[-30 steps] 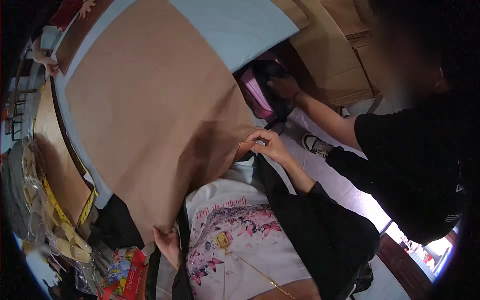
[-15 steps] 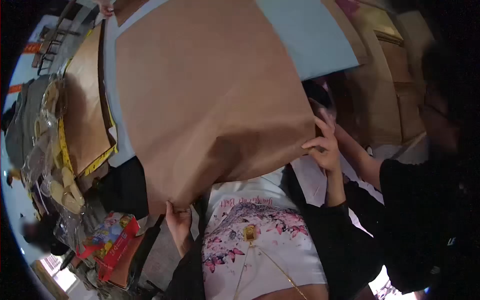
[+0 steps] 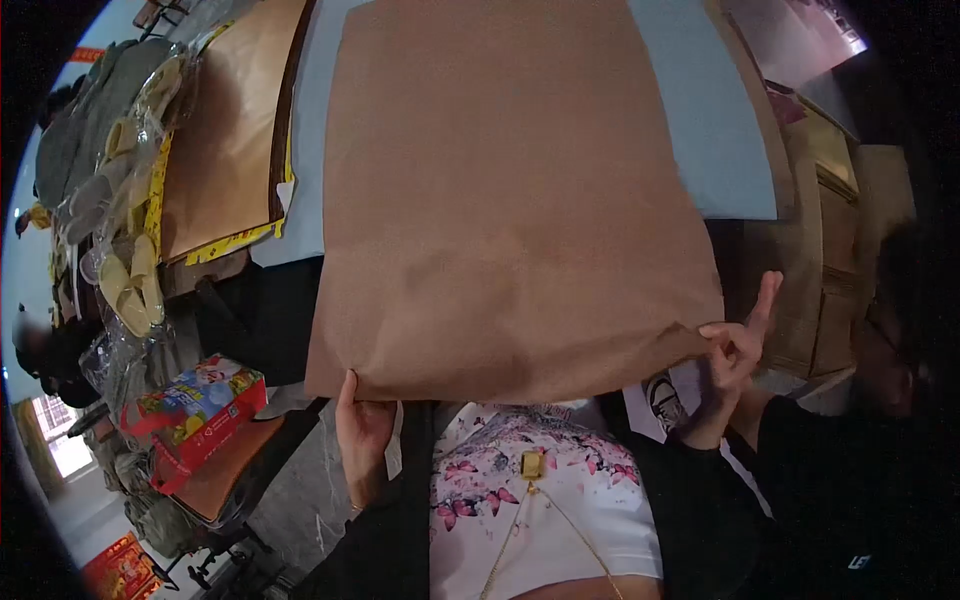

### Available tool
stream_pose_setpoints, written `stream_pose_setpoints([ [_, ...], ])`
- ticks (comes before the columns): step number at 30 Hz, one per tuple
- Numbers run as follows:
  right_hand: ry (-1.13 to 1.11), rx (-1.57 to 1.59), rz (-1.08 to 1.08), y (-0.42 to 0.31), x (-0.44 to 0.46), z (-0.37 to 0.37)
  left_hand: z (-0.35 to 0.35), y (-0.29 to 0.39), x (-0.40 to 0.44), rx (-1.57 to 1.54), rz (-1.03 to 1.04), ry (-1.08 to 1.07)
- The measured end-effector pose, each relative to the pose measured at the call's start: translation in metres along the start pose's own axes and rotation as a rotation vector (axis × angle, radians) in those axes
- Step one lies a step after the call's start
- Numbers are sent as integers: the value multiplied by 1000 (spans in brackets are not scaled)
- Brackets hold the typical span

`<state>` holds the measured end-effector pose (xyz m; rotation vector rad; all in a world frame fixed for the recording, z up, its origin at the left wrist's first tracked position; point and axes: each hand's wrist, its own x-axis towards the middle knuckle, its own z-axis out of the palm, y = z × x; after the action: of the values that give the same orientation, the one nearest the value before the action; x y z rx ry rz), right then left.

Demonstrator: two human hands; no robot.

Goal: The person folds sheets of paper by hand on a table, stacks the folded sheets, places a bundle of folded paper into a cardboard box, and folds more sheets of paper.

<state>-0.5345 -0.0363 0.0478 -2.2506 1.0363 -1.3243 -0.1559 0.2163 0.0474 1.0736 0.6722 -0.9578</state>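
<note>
A large brown sheet [image 3: 500, 200], of paper or some similar thin material, stretches away from my body, its near edge drooping over my lap. My left hand [image 3: 365, 430] pinches the near left corner, thumb on top and fingers underneath. At the near right corner, my right hand [image 3: 735, 350] grips the edge between thumb and a bent finger, with other fingers pointing up. The sheet lies over a light blue surface [image 3: 715, 150], which shows on both sides. Shallow dents mark the sheet's near part.
Brown sheets with yellow edging [image 3: 225, 130] lie at left. Beside them are slippers in clear plastic [image 3: 130, 285]. A red printed bag [image 3: 205, 405] rests on an orange-brown seat [image 3: 225, 470]. Brown cardboard [image 3: 835, 270] stands at right, near a person in black [image 3: 820, 460].
The sheet's near edge, buckled in the middle before, is now spread wider and flatter. My right hand has moved outward to the right. The view has shifted, and a hand at far left is gone.
</note>
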Motion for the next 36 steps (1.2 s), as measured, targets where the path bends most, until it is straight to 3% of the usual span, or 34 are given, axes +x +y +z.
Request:
stream_pose_setpoints([
  [1, -3, 2, -3, 4, 1, -5, -1, 1, -1, -5, 1, 1],
  [3, -325, 69, -37, 12, 8, -21, -4, 4, -2, 36, 16, -134],
  [5, -276, 159, -90, 13, 18, -18, 2, 6, -11, 48, 5, -176],
  [7, -263, 556, -69, 21, 17, -20, 10, 7, -23, 59, -5, -221],
  [9, -224, 561, 6, 21, 13, -12, 18, 8, -33, 205, 112, -239],
  [11, -116, 578, 218, 29, 15, -3, 29, 7, -38, 249, 149, -289],
  [13, -143, 556, 239, 47, 24, 3, 33, 10, -29, 294, 187, -337],
  [15, -19, 717, 403, 61, 33, 11, 25, 23, -2, 223, 327, -833],
  [16, -32, 645, 432, 75, 37, 12, 27, 31, 6, 417, 458, -778],
  [18, 45, 630, 499, 80, 54, 25, 37, 36, 41, 812, 794, -432],
  [19, 123, 612, 569, 80, 62, 32, 42, 43, 57, 900, 867, -472],
  [23, 38, 596, 697, 81, 99, 40, 79, 50, 89, 849, 847, -487],
  [25, 24, 577, 721, 86, 111, 43, 96, 57, 89, 1016, 617, -424],
  [26, 10, 560, 751, 89, 117, 46, 103, 56, 88, 1007, 599, -428],
  [36, -215, 438, 852, 141, 200, 76, 209, 89, 125, 738, 682, -537],
])
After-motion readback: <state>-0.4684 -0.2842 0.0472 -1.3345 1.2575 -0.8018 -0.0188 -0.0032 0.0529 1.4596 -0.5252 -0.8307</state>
